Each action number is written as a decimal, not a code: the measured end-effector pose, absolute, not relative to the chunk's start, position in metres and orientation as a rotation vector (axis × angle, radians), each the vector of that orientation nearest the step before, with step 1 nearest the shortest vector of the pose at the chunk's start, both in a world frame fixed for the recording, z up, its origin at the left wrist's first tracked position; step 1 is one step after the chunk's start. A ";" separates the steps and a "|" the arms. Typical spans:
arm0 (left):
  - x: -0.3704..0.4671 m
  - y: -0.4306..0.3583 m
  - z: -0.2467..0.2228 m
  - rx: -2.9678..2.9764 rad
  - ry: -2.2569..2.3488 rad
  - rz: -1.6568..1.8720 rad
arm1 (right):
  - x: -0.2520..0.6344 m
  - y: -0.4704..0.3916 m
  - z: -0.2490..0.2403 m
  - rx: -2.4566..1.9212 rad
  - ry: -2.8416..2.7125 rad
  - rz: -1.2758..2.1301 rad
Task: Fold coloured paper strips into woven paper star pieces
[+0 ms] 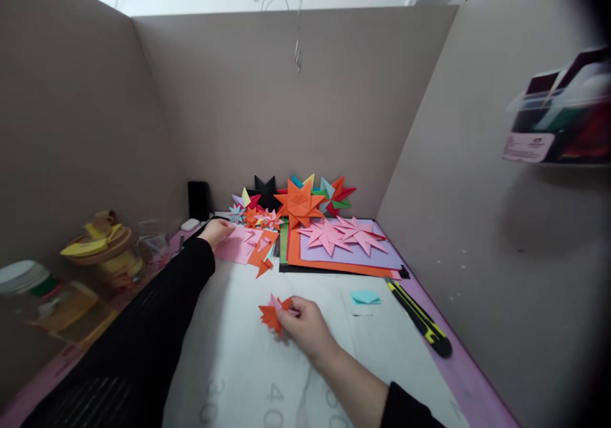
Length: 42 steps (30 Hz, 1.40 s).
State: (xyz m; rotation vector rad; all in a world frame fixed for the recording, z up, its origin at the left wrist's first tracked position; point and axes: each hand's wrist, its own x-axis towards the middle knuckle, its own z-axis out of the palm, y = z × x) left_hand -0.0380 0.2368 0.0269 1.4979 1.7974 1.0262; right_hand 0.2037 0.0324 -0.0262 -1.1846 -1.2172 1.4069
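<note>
My right hand (308,326) is closed on a small orange and pink folded-paper star (273,315), held over the white mat (238,352). My left hand (218,232) reaches to the back left, at the edge of the pink paper sheets (233,250); its fingertips are small and partly hidden, so what they hold, if anything, is unclear. Orange paper pieces (262,253) lie just right of the pink sheets. Pink folded stars (329,236) rest on a lilac sheet (353,258) atop stacked coloured paper.
A yellow and black cutter (422,320) lies along the right edge, with a folded turquoise paper (365,297) left of it. More stars (300,202) lean at the back wall. A black phone (198,200), jars and a white-lidded cup (28,277) stand left.
</note>
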 end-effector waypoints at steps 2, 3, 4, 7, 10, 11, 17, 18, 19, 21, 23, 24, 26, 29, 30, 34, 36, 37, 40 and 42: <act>-0.038 0.213 0.041 1.474 1.750 1.036 | 0.203 0.032 -0.026 -1.174 -1.230 1.384; -0.035 0.198 0.047 1.427 1.669 1.065 | 0.203 0.032 -0.026 -1.164 -1.236 1.381; -0.032 0.181 0.052 1.384 1.581 1.087 | 0.203 0.031 -0.027 -1.149 -1.243 1.376; -0.012 0.122 0.057 1.323 1.381 1.085 | 0.201 0.029 -0.029 -1.141 -1.259 1.328; 0.012 0.066 0.049 1.219 1.271 1.061 | 0.200 0.024 -0.027 -1.116 -1.238 1.300; 0.019 0.051 0.044 1.180 1.232 1.064 | 0.200 0.022 -0.025 -1.122 -1.232 1.269; 0.047 0.012 0.007 1.124 1.219 1.342 | 0.201 0.018 -0.025 -1.063 -1.273 1.102; 0.048 0.011 0.002 1.128 1.227 1.370 | 0.202 0.019 -0.027 -1.065 -1.275 1.085; 0.049 0.011 -0.002 1.131 1.228 1.364 | 0.202 0.021 -0.029 -1.071 -1.270 1.074; 0.050 0.010 -0.006 1.142 1.214 1.359 | 0.203 0.023 -0.032 -1.078 -1.263 1.059; 0.051 0.010 -0.008 1.156 1.188 1.355 | 0.202 0.025 -0.033 -1.083 -1.262 1.044; 0.052 0.010 -0.008 1.162 1.174 1.353 | 0.202 0.025 -0.033 -1.083 -1.268 1.033; 0.053 0.009 -0.008 1.164 1.146 1.335 | 0.202 0.024 -0.031 -1.071 -1.286 0.998; 0.055 0.009 -0.009 1.153 1.111 1.308 | 0.202 0.023 -0.028 -1.044 -1.307 0.957; 0.055 0.009 -0.009 1.146 1.101 1.302 | 0.202 0.023 -0.028 -1.042 -1.307 0.952; 0.056 0.008 -0.010 1.121 1.065 1.270 | 0.203 0.025 -0.031 -1.046 -1.293 0.964; 0.056 0.008 -0.011 1.124 1.050 1.255 | 0.203 0.026 -0.033 -1.045 -1.285 0.966; 0.056 0.007 -0.012 1.127 1.044 1.248 | 0.203 0.027 -0.033 -1.043 -1.282 0.964; 0.056 0.007 -0.013 1.127 1.039 1.235 | 0.202 0.026 -0.032 -1.034 -1.277 0.953; 0.056 0.007 -0.013 1.116 1.048 1.229 | 0.202 0.025 -0.030 -1.037 -1.274 0.943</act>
